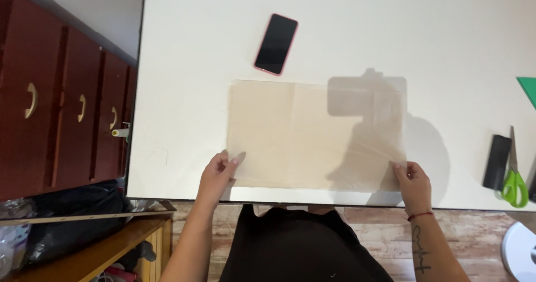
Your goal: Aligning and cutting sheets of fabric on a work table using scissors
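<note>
Head view, looking down on white table point(184, 92). My left hand point(219, 173) pinches near left corner of beige fabric sheet point(312, 134), thumb on top, fingers closed on edge. My right hand point(414, 180) pinches near right corner same way. Fabric lies flat at near centre of table, fold crease running far to near left of middle. Phone point(276, 44) with pink case just beyond far edge of fabric. Green-handled scissors point(514, 173) and black case point(497, 162) at right, well apart from fabric. Brown drawers point(61, 103) at left.
</note>
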